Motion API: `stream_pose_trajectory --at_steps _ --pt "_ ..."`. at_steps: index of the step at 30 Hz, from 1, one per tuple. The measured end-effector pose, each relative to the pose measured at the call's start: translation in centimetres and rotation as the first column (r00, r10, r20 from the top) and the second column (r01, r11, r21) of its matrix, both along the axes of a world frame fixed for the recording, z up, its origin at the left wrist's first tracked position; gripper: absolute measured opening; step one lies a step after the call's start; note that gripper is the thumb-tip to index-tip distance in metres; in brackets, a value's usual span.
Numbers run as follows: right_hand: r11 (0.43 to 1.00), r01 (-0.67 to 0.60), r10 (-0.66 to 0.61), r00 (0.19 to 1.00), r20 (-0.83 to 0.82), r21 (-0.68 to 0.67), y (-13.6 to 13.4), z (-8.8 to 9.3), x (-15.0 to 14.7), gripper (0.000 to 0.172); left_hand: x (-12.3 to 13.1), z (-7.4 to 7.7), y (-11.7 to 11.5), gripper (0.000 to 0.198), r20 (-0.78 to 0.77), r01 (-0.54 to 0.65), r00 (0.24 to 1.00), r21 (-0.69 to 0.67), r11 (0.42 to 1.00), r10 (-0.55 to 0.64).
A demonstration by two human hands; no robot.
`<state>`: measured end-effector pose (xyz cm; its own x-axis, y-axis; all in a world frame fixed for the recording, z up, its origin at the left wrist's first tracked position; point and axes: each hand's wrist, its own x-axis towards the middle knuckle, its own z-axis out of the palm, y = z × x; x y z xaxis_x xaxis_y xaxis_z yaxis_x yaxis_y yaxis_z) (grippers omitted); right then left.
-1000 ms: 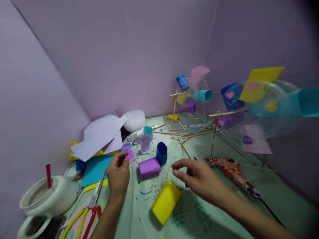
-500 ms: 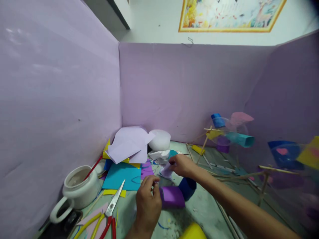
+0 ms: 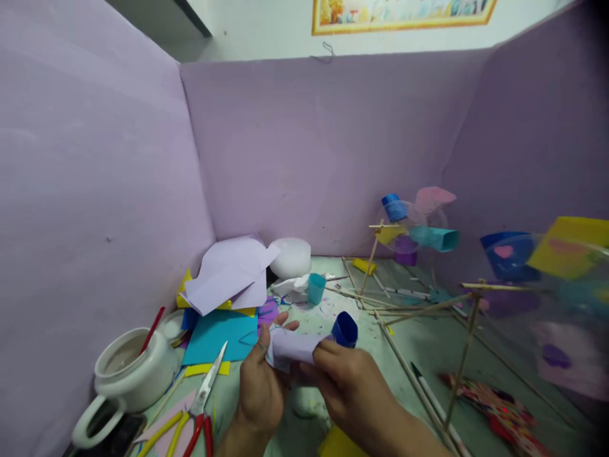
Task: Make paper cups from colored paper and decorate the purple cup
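Note:
A pale lavender paper roll (image 3: pixel 295 348) lies between my hands, just above the tabletop. My left hand (image 3: pixel 261 390) holds its left end, with the thumb in front and the fingertips showing behind. My right hand (image 3: pixel 349 381) pinches its right end, fingers closed. Just beyond the right fingers stands a dark blue paper tube (image 3: pixel 345 329). A teal paper cup-like roll (image 3: pixel 316 289) stands farther back. Part of a yellow piece (image 3: pixel 340 441) shows below my right wrist. What lies directly under my hands is mostly hidden.
Scissors (image 3: pixel 207 390) and a white pot (image 3: pixel 137 368) stand at left, near teal paper (image 3: pixel 221 336) and stacked lavender sheets (image 3: pixel 228 273). A white rounded object (image 3: pixel 290 257) sits behind. Stick frames (image 3: pixel 469 355) with coloured paper cups occupy the right. Lavender panels (image 3: pixel 323 152) enclose the table.
My right hand has brought the lavender roll from the back toward me, into my left hand. The teal roll now shows fully. The purple roll is now covered. The view has shifted.

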<state>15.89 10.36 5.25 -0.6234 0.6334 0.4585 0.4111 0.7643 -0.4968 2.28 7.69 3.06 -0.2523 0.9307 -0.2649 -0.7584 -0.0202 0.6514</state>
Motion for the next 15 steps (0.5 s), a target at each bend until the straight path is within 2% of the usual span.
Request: stream_pose_trajectory --at_steps 2,5,9,15 --pt "0.999 0.008 -0.011 0.998 -0.055 -0.045 -1.0 -1.4 0.1 0.022 0.3 -0.5 -0.1 0.044 -0.024 -0.029 0.999 -0.003 1.000 0.029" --pt "0.989 0.077 -0.076 0.997 0.017 -0.124 -1.3 -2.1 0.2 0.020 0.5 -1.1 -0.1 0.037 -0.058 -0.021 0.998 0.028 0.999 0.023" --pt "0.974 0.104 -0.073 0.985 0.155 -0.202 -1.3 -1.3 0.2 0.019 0.6 -1.0 -0.2 0.034 -0.065 -0.027 0.997 0.046 0.999 0.030" --pt "0.956 0.092 -0.050 0.987 0.152 -0.278 -1.7 -0.3 0.2 0.021 0.8 -0.4 -0.7 0.038 -0.161 -0.023 0.986 0.112 0.993 0.041"
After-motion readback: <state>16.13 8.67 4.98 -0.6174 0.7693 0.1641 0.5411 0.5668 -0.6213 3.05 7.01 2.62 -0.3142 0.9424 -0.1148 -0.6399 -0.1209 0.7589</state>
